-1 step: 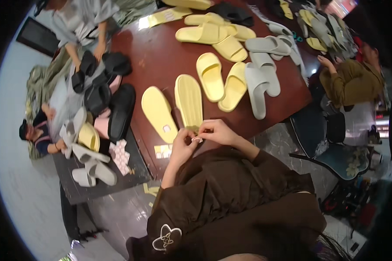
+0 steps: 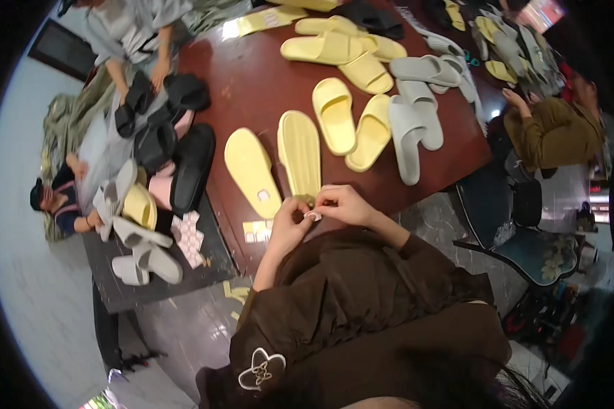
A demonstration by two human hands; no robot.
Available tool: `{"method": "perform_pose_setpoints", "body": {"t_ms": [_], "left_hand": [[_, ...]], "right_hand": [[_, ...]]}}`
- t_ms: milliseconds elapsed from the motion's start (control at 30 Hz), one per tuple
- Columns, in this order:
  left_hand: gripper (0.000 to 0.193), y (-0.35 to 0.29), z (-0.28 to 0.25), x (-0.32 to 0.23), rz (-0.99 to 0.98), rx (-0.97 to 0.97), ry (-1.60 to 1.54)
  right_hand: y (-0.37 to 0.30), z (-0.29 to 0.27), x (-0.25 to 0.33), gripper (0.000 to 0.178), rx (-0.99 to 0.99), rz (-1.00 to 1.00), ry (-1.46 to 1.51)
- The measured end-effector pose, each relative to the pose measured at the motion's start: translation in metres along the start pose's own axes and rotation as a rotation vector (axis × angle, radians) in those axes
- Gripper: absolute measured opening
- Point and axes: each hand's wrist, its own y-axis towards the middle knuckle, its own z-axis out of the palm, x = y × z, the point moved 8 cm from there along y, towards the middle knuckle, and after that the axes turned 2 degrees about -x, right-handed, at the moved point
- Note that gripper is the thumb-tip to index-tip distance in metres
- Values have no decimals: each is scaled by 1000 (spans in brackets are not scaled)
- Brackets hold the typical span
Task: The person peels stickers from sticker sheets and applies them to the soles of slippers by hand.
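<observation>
Both hands meet at the near edge of the table, over a small white-and-pink sticker [image 2: 312, 215]. My left hand [image 2: 288, 228] pinches it from the left. Thumb and fingertips of my right hand [image 2: 346, 206] close on its other side. Just beyond lie two yellow slippers, soles up. The left slipper [image 2: 249, 167] bears a small pale sticker [image 2: 263, 195] near its close end; the right slipper [image 2: 300, 150] shows a ridged sole, its near end partly behind my hands. A small sticker sheet [image 2: 256, 233] rests beside my left hand.
Upright yellow slides [image 2: 333, 119] and grey slides [image 2: 406, 146] lie to the right, more yellow ones [image 2: 327, 49] behind. Black slides [image 2: 191, 170] and a pink-white sticker sheet [image 2: 187, 240] are at left. Co-workers sit around; a chair [image 2: 505, 225] stands at right.
The view has shifted slightly, so the table's things sit a little higher and further right. My fingers have moved slightly around the sticker, which both hands still hold.
</observation>
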Motion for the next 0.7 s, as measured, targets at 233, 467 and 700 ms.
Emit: {"method": "perform_pose_setpoints", "body": {"t_ms": [233,467,700], "left_hand": [[42,-4,-30,67,-187,-204,-204],[53,24,-32,76,-130,-227,-166],[66,55,-7,69,-181,-147,-334]], "right_hand": [[10,-35,-50,10,-259,39,-77],[48,-18,-78,10,-147,109,113],[58,-13,-83,17,-212,150,-7]]}}
